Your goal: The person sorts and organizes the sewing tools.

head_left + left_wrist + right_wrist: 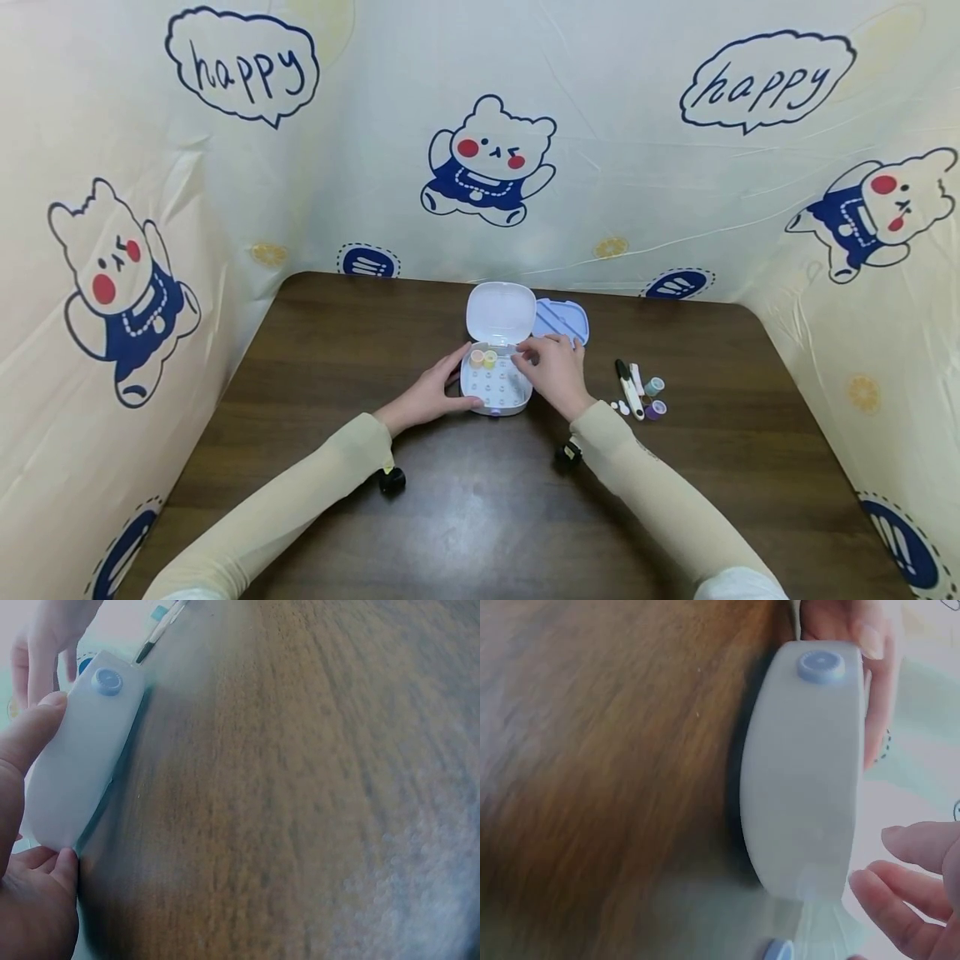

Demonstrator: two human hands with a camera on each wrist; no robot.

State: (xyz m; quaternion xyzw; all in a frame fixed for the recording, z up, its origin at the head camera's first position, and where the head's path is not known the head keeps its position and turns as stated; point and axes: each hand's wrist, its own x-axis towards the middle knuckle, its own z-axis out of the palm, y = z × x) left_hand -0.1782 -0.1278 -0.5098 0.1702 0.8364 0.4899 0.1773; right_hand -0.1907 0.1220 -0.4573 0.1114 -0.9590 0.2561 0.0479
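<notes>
A white sewing box [497,408] stands on the table with its lid [501,312] raised at the back. Inside, a peach thread spool [477,358] and a yellow thread spool [490,359] sit in the back-left part of a panel of small pegs [495,387]. My left hand [431,396] grips the box's left side, its thumb by the lilac latch [821,666] at the front. Over the back right of the pegs hovers my right hand [557,371]. Its thumb and fingers [877,889] are apart beside the box rim, with nothing showing between them.
Behind my right hand lies a lilac tray [562,317]. Right of it on the table are a slim black-and-white tool [630,392], a white stick-like piece [637,379], a teal spool [654,386], a purple spool [656,409] and small white pieces [623,407].
</notes>
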